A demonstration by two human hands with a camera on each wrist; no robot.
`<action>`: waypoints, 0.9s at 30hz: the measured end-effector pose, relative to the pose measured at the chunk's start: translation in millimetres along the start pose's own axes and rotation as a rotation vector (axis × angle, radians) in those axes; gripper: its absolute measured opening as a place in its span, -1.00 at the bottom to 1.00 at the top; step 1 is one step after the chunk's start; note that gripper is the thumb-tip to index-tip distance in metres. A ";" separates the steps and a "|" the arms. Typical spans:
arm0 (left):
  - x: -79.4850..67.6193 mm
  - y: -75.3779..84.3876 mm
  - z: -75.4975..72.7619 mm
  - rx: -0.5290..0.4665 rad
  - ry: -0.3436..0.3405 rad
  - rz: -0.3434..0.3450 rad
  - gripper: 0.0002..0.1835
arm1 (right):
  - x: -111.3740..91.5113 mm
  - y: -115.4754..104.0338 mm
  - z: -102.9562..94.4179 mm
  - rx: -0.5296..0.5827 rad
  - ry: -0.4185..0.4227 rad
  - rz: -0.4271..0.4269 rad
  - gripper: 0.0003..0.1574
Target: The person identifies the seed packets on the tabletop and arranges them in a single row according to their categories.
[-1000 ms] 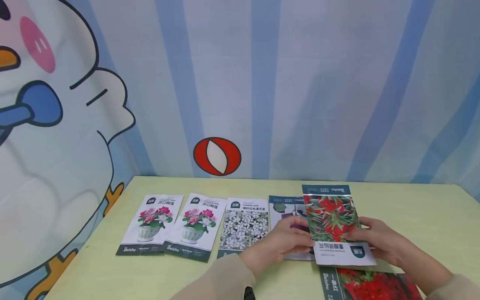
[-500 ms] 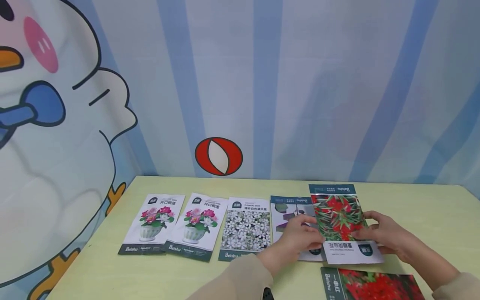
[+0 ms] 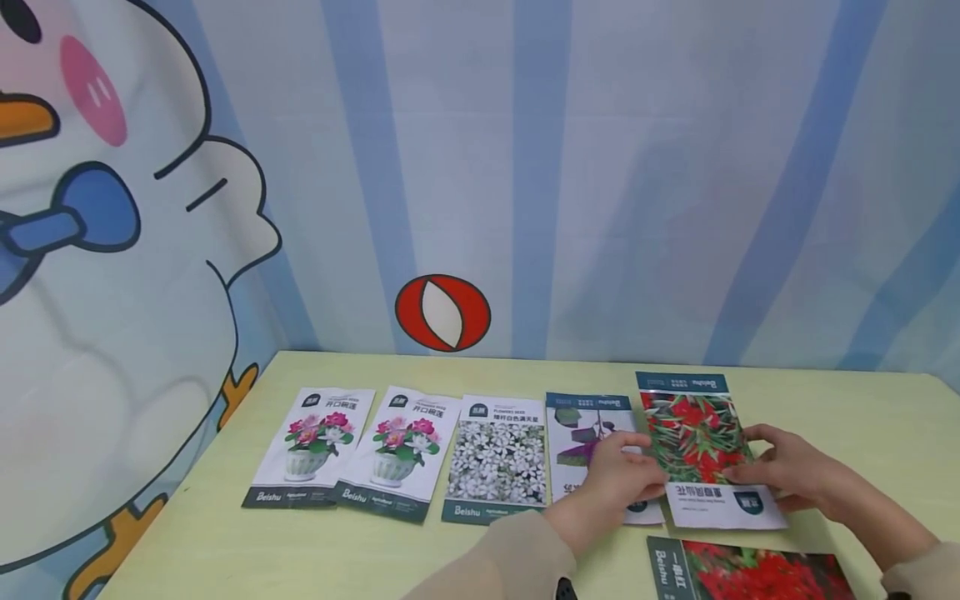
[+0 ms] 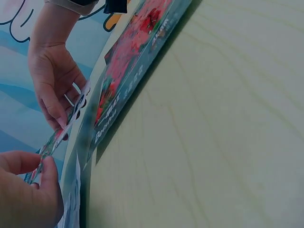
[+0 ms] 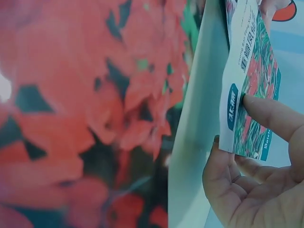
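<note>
Both my hands hold a red-flower seed packet (image 3: 697, 429), whose print faces upside down. My left hand (image 3: 617, 479) pinches its left edge between thumb and fingers, seen up close in the left wrist view, where the left hand (image 4: 23, 185) sits at the lower left. My right hand (image 3: 798, 468) grips the right edge, thumb on the front and fingers behind, as the right wrist view shows of the right hand (image 5: 270, 166). Partly behind my left hand lies a purple-flower packet (image 3: 577, 454), also upside down.
A white-flower packet (image 3: 498, 458) and two potted-flower packets, one left (image 3: 307, 450) and one right (image 3: 397, 454), continue the row leftward. Nearer me lies a sideways red-flower packet (image 3: 765, 575). The pale yellow table (image 3: 300, 554) meets a printed curtain (image 3: 600, 208) behind.
Both hands and the held red-flower packet have shifted right, uncovering more of the purple-flower packet. The whole head view also slides slightly right. The grips stay the same.
</note>
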State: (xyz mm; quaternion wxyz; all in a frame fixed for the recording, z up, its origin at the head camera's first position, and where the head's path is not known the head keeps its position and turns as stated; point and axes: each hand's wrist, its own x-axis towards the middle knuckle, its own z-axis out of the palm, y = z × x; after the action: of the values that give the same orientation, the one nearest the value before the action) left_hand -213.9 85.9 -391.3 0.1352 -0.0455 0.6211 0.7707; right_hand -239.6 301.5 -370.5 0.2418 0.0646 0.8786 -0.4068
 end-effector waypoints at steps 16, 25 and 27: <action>1.2 3.9 6.1 0.037 -0.019 -0.065 -0.55 | 9.0 3.4 -6.3 -0.025 -0.006 -0.004 0.03; -1.5 5.3 7.4 0.061 -0.025 -0.051 -0.56 | 7.2 2.4 -8.5 -0.030 -0.008 -0.007 -0.01; -2.2 6.4 7.9 0.063 -0.025 -0.051 -0.58 | 6.7 3.0 -9.7 -0.039 -0.009 -0.003 -0.03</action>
State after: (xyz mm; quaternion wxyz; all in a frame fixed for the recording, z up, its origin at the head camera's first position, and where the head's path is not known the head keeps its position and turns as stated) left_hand -212.7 92.0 -383.0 0.1639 -0.0474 0.6421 0.7474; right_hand -248.2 310.2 -370.4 0.2465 0.0567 0.8853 -0.3902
